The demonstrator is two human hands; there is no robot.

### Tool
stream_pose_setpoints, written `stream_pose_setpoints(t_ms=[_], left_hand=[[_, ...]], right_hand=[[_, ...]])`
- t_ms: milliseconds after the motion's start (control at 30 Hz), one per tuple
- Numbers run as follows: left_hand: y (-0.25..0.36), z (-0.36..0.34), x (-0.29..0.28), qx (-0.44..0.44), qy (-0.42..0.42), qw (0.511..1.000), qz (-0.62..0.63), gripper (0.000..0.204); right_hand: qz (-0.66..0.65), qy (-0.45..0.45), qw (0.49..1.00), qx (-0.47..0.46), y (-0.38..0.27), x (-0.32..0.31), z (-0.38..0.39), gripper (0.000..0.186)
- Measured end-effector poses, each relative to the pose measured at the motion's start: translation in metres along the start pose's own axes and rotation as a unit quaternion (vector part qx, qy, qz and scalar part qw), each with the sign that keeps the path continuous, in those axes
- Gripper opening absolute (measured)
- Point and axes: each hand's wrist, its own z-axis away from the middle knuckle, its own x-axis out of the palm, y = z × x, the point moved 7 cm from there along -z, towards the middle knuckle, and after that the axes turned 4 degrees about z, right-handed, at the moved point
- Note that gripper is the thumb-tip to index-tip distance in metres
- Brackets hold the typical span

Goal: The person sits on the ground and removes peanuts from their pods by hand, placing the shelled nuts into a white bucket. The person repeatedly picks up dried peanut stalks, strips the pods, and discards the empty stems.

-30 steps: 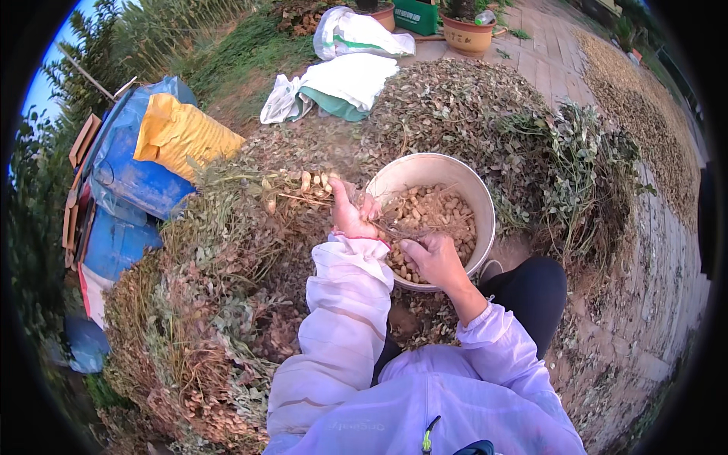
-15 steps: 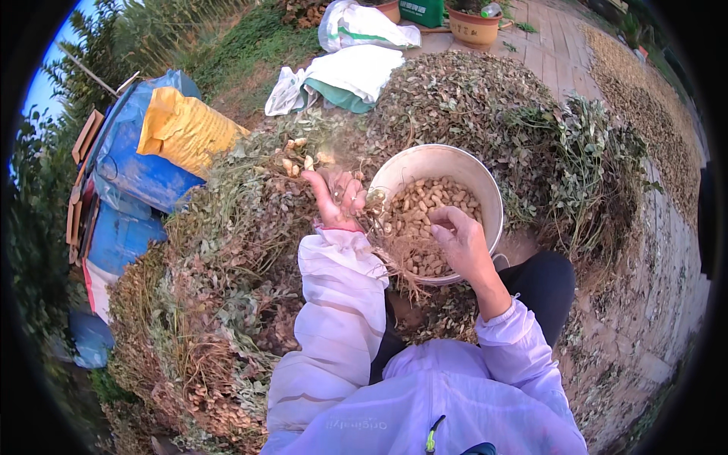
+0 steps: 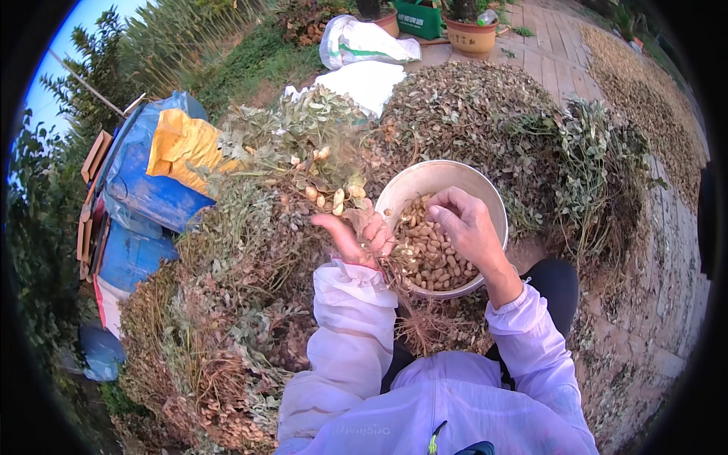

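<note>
A dried peanut plant (image 3: 322, 121) is gripped in my left hand (image 3: 356, 236), with its stems running under the curled fingers and my thumb stretched to the left. Pale peanuts (image 3: 338, 199) hang on it just beyond that hand, and stringy roots (image 3: 422, 330) trail out on the near side. Beside it stands a white bucket (image 3: 497, 205), partly filled with loose peanuts (image 3: 436, 262) in their shells. Over its mouth my right hand (image 3: 472, 231) is closed in a pinch; whatever lies between the fingertips is too small or hidden to name.
Heaped dry peanut plants (image 3: 462, 98) surround the bucket. To the left are blue barrels (image 3: 148, 178) and a yellow sack (image 3: 186, 148). White sacks (image 3: 364, 42) lie at the back near a potted plant (image 3: 472, 36). Peanuts are spread over paving (image 3: 561, 42) at the far right.
The leafy part of the peanut plant has swung up and covers part of a white sack. My left hand sits slightly lower and further right. My right hand stays pinched over the bucket.
</note>
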Motion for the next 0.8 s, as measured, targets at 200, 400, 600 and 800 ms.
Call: stream_pose_setpoints(t_ms=[200, 400, 600, 800], left_hand=[[-0.004, 0.005, -0.004, -0.017, 0.173, 0.977, -0.126, 0.091], [-0.005, -0.001, -0.013, -0.013, 0.175, 0.950, -0.257, 0.073], [-0.010, -0.010, -0.012, 0.041, 0.202, 0.942, -0.263, 0.043], [-0.016, -0.016, 0.039, 0.062, 0.272, 0.894, -0.351, 0.039]], right_hand=[[-0.110, -0.117, 0.987, 0.004, 0.007, 0.043, -0.018, 0.029], [0.051, 0.029, 0.987, -0.149, -0.032, 0.028, -0.019, 0.031], [0.147, 0.006, 0.960, -0.240, -0.055, 0.048, -0.033, 0.053], [0.040, 0.067, 0.984, -0.158, -0.036, 0.055, -0.053, 0.048]])
